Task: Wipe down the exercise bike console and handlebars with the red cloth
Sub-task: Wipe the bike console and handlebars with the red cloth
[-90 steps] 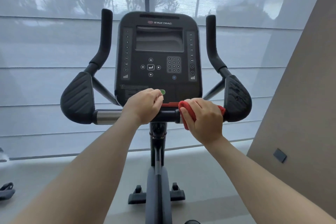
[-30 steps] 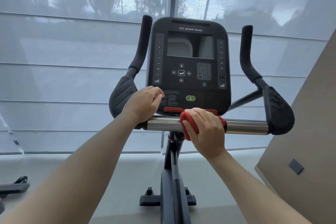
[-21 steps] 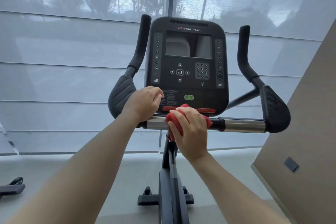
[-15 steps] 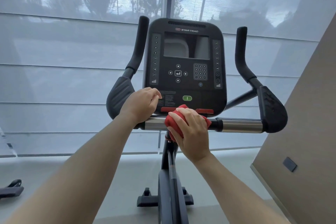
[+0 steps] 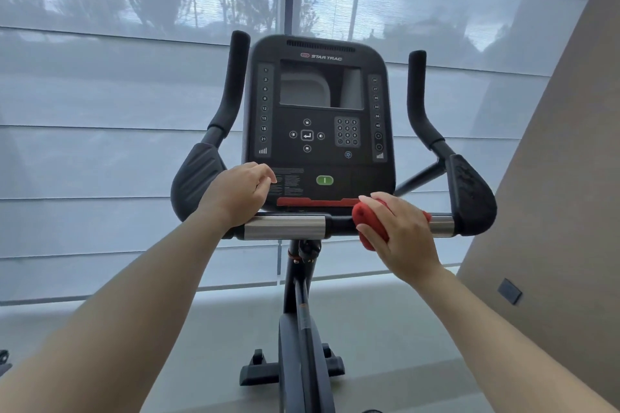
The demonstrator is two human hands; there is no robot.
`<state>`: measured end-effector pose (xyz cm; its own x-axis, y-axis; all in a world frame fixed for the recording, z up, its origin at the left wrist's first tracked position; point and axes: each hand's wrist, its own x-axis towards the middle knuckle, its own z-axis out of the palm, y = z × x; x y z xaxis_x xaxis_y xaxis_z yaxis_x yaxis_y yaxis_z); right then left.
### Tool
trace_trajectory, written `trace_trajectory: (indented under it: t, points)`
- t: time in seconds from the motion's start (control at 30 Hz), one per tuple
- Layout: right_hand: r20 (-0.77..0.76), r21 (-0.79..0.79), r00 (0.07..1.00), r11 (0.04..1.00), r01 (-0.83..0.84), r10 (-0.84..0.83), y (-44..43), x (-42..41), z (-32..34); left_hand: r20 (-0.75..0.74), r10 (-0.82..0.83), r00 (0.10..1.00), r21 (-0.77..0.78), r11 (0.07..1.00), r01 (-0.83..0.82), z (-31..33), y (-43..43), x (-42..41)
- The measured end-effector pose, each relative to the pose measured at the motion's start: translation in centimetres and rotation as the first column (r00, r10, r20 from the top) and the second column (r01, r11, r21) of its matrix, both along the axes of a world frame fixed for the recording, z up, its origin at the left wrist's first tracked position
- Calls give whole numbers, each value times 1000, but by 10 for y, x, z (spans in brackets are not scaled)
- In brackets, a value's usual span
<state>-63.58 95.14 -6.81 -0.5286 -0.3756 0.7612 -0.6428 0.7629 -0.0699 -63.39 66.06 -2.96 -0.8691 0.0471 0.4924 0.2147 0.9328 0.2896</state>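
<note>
Right hand point(image 5: 401, 233): wrapped around the bunched red cloth point(image 5: 363, 214), pressing it against the round, brushed-metal handlebar point(image 5: 285, 227).
Left hand point(image 5: 240, 193): loosely curled, holding nothing, resting by the glossy black console point(image 5: 322, 117).

left hand point(image 5: 240, 193): fingers point(image 5: 265, 178) loosely curled | right hand point(image 5: 401, 233): fingers point(image 5: 382, 204) clasped

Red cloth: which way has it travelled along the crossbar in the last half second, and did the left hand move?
The right hand, still gripping the red cloth, slid it rightward along the crossbar, from above the stem to the right silver grip. The left hand stayed at the bar's left end.
</note>
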Motion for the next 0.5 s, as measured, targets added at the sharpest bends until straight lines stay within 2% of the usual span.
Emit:
trace_trajectory:
  t: [0.13,0.37,0.5]
  points:
    - [18,30,999,999,43,-43,0,-2,-7,4,9,1000,-16,1000,-9,-1,1,3]
    - [-97,-78,995,997,19,-27,-19,-1,-13,1,21,1000,-34,999,-21,1,1,2]
    - [-126,-12,992,1000,-26,24,-37,1,-18,9,29,1000,-58,998,-28,0,2,-1]
